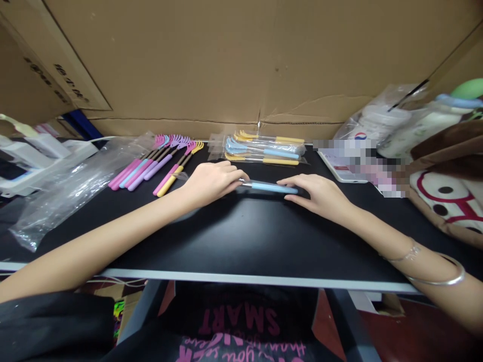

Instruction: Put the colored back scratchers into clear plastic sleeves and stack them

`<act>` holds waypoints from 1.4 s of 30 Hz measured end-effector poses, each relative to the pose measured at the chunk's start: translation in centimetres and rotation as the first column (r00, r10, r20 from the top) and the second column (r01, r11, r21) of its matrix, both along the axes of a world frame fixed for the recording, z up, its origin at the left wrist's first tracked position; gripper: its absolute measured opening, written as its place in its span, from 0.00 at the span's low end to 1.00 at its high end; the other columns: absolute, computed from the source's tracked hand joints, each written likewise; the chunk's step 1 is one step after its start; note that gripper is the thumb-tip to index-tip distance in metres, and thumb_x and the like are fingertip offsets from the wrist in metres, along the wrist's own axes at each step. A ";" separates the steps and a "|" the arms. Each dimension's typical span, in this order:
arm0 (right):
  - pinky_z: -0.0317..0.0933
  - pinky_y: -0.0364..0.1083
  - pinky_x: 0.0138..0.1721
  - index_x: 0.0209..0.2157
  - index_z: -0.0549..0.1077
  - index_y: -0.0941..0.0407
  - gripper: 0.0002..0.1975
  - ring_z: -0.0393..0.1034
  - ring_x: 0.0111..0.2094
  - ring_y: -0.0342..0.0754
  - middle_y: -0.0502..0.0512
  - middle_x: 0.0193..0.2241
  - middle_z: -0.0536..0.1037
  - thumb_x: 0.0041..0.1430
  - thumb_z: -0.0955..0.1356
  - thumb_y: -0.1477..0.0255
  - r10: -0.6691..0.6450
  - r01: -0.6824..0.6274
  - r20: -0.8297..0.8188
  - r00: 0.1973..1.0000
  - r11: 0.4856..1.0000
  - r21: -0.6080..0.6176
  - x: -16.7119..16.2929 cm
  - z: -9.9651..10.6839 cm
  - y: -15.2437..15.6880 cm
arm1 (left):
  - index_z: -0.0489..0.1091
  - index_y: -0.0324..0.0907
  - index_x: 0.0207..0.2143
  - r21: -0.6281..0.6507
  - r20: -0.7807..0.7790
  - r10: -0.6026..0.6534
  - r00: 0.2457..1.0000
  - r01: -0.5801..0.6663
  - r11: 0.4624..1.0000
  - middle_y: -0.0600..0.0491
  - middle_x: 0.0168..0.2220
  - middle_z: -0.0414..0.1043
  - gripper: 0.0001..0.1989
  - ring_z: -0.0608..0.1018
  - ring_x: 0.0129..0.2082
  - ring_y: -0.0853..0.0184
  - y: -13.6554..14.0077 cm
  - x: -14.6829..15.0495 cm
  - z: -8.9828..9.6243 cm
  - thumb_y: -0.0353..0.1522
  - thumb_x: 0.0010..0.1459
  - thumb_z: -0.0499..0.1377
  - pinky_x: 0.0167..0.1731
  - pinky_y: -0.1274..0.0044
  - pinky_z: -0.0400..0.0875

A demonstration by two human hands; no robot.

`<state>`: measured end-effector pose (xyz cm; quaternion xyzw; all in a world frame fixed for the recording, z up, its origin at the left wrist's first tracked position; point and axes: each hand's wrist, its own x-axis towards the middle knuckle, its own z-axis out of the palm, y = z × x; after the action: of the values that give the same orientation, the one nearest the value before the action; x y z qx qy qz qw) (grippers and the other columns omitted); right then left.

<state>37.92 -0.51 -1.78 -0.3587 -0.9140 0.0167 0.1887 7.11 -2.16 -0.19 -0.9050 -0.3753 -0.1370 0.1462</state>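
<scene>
A light blue back scratcher [273, 188] is held level just above the black table, between my two hands. My left hand [211, 183] is closed over its head end, hiding the claw. At the handle's far end, my right hand [317, 193] has its thumb and fingers around the tip. Behind, back scratchers in clear wrap [281, 151], yellow and blue, lie stacked in a row. To the left of my left hand, several unwrapped back scratchers [151, 163] in pink, blue, purple and yellow lie side by side, claws pointing away.
Clear plastic bags [71, 196] spread over the table's left side, by a white device [49, 156]. A phone [341, 168], a brown plush bag [445, 191] and a bottle [422, 128] stand or lie at right. A cardboard wall [241, 65] closes the back.
</scene>
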 end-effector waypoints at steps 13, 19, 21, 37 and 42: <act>0.69 0.51 0.40 0.44 0.76 0.54 0.21 0.77 0.36 0.53 0.56 0.35 0.83 0.63 0.66 0.51 -0.057 -0.051 -0.216 0.975 0.884 -0.464 2.5 2.1 2.1 | 0.77 0.54 0.48 -0.562 -0.043 0.210 0.977 -0.198 0.803 0.61 0.37 0.82 0.17 0.80 0.35 0.68 1.5 -3.1 3.8 0.48 0.64 0.56 0.34 0.81 0.61; 0.67 0.50 0.38 0.42 0.77 0.52 0.24 0.75 0.35 0.51 0.54 0.32 0.81 0.60 0.67 0.47 -0.095 -0.036 -0.190 0.977 0.808 -0.588 4.3 2.4 3.2 | 0.77 0.48 0.48 -0.678 -0.023 0.213 0.977 -0.171 0.715 0.56 0.38 0.81 0.24 0.79 0.37 0.65 2.5 -6.1 2.6 0.52 0.58 0.57 0.35 0.80 0.64; 0.66 0.49 0.35 0.42 0.78 0.52 0.24 0.74 0.32 0.50 0.53 0.30 0.80 0.60 0.68 0.47 -0.109 -0.026 -0.173 0.979 0.772 -0.635 4.5 2.5 3.3 | 0.77 0.46 0.46 -0.705 0.005 0.190 0.982 -0.131 0.697 0.55 0.38 0.81 0.23 0.79 0.37 0.65 2.8 -6.4 2.1 0.51 0.59 0.56 0.35 0.80 0.65; 0.62 0.47 0.32 0.39 0.75 0.54 0.08 0.67 0.28 0.45 0.51 0.26 0.72 0.59 0.70 0.66 -0.485 -0.055 -0.489 0.725 0.666 -0.744 3.5 4.8 4.7 | 0.72 0.39 0.35 -0.627 0.577 0.412 0.705 0.058 0.777 0.53 0.28 0.71 0.17 0.72 0.28 0.71 5.3 -6.2 4.3 0.45 0.55 0.63 0.32 0.78 0.70; 0.58 0.45 0.32 0.36 0.72 0.57 0.04 0.66 0.27 0.41 0.51 0.26 0.71 0.65 0.65 0.77 -0.599 0.087 -0.499 0.626 0.690 -0.719 2.2 6.7 8.0 | 0.75 0.38 0.38 -0.589 0.557 0.456 0.694 -0.057 0.806 0.51 0.31 0.74 0.13 0.73 0.31 0.69 8.3 -5.0 5.9 0.39 0.59 0.61 0.35 0.77 0.70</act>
<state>40.15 7.48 4.92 -0.5445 -0.6139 0.4191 0.3886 2.14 6.10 5.74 -0.7306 -0.5523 -0.3244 -0.2365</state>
